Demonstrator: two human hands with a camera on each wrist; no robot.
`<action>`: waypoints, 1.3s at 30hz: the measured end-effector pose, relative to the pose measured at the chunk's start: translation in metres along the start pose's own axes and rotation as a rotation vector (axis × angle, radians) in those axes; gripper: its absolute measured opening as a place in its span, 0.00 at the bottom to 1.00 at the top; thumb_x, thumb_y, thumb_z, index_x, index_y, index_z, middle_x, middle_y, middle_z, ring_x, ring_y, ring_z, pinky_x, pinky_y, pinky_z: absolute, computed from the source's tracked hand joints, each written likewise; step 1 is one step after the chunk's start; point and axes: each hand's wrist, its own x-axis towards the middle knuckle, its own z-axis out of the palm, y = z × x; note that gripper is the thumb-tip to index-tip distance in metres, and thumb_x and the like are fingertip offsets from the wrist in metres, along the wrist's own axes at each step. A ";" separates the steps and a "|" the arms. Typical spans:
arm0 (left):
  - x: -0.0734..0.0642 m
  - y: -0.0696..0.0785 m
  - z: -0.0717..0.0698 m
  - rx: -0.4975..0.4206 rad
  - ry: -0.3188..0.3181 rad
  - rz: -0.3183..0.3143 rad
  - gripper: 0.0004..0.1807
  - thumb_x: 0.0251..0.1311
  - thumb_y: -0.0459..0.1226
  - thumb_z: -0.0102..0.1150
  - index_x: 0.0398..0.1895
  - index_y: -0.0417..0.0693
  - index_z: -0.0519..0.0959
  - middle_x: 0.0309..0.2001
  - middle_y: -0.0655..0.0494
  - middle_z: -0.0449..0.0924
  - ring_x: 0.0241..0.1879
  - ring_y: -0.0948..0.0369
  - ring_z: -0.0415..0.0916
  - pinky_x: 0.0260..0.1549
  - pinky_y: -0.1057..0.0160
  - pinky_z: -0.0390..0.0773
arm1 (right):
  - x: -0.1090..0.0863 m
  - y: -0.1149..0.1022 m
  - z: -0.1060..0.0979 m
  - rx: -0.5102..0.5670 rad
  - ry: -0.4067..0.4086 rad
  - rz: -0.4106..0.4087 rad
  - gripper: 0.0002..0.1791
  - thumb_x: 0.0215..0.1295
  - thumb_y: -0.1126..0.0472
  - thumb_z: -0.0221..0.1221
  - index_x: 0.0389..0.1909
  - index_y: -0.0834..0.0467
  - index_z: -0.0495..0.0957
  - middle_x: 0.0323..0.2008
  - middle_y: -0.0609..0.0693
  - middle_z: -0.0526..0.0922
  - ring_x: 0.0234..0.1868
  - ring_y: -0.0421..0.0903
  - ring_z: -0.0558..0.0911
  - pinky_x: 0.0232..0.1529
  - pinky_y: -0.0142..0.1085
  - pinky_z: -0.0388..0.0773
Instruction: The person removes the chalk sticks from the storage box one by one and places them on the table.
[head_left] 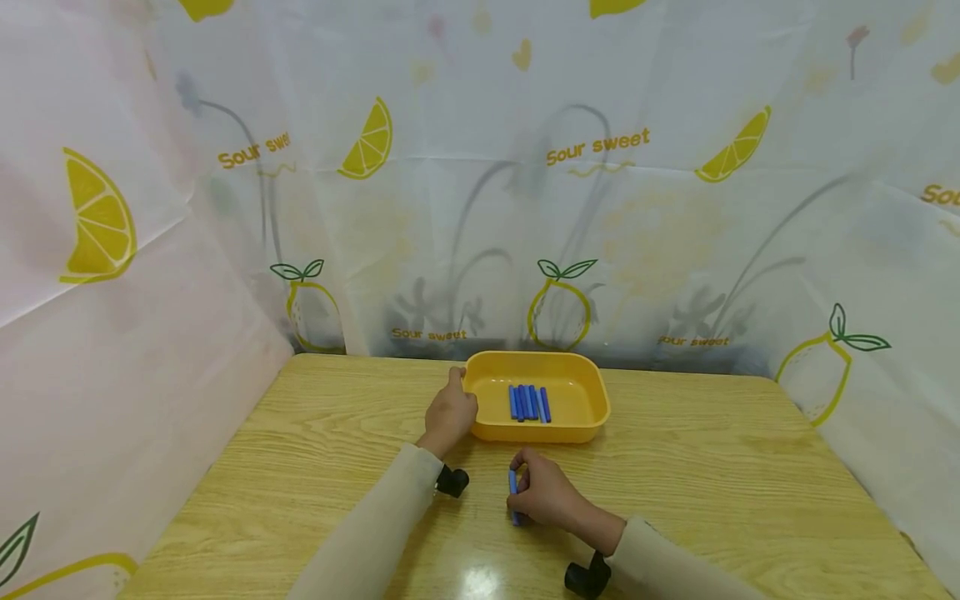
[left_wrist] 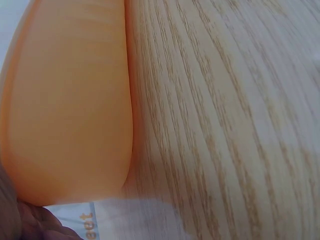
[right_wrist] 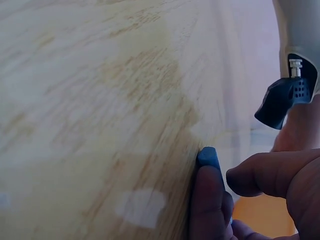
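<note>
Blue, short and stick-shaped, a plastic rod [head_left: 513, 485] is pinched between the thumb and curled fingers of the right hand [head_left: 546, 497], low over the pale wood-grain counter [head_left: 720, 467]; the right wrist view shows its blunt end [right_wrist: 207, 157] poking out past the fingertips. Just ahead of that hand sits a shallow yellow plastic tray with rounded corners [head_left: 592, 412], and in it five or so more blue rods [head_left: 529, 402] lie side by side. The left hand [head_left: 451, 412] rests against the tray's near-left corner, fingers curled over the rim, seemingly to steady it. The step in hand looks like gathering rods into the tray, with this one just lifted off the counter. The next move calls for a short carry forward over the near rim, then a release beside the others.
</note>
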 end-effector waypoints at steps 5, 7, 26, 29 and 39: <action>0.000 -0.001 0.000 -0.008 -0.007 -0.001 0.27 0.66 0.36 0.41 0.70 0.51 0.57 0.12 0.56 0.65 0.11 0.60 0.55 0.13 0.64 0.57 | -0.001 0.001 -0.003 -0.004 -0.003 0.011 0.22 0.52 0.67 0.65 0.48 0.64 0.70 0.25 0.51 0.74 0.21 0.42 0.74 0.21 0.35 0.72; 0.001 -0.001 0.000 -0.008 -0.007 0.002 0.27 0.66 0.36 0.41 0.70 0.51 0.57 0.12 0.56 0.65 0.11 0.60 0.54 0.13 0.64 0.56 | -0.001 0.002 -0.004 -0.006 -0.005 0.020 0.21 0.53 0.66 0.64 0.48 0.64 0.70 0.25 0.51 0.75 0.21 0.42 0.74 0.21 0.35 0.73; 0.003 -0.002 0.001 0.002 -0.023 -0.011 0.28 0.66 0.36 0.41 0.71 0.52 0.56 0.12 0.56 0.64 0.11 0.60 0.54 0.13 0.64 0.56 | 0.005 -0.012 -0.048 0.039 -0.059 -0.078 0.13 0.58 0.61 0.62 0.44 0.62 0.79 0.29 0.52 0.79 0.25 0.48 0.78 0.22 0.41 0.80; 0.002 -0.001 0.000 -0.003 -0.024 -0.014 0.29 0.65 0.36 0.41 0.71 0.53 0.56 0.12 0.56 0.64 0.11 0.60 0.54 0.13 0.64 0.56 | 0.009 -0.015 -0.054 0.037 -0.040 -0.100 0.14 0.58 0.62 0.63 0.44 0.63 0.79 0.30 0.52 0.81 0.26 0.48 0.79 0.22 0.40 0.80; 0.001 0.000 -0.001 0.013 -0.009 -0.014 0.28 0.66 0.36 0.42 0.70 0.52 0.57 0.13 0.55 0.66 0.12 0.60 0.57 0.15 0.64 0.58 | 0.019 -0.024 -0.069 0.047 -0.007 -0.123 0.14 0.58 0.63 0.63 0.44 0.63 0.80 0.30 0.53 0.82 0.30 0.60 0.81 0.24 0.41 0.80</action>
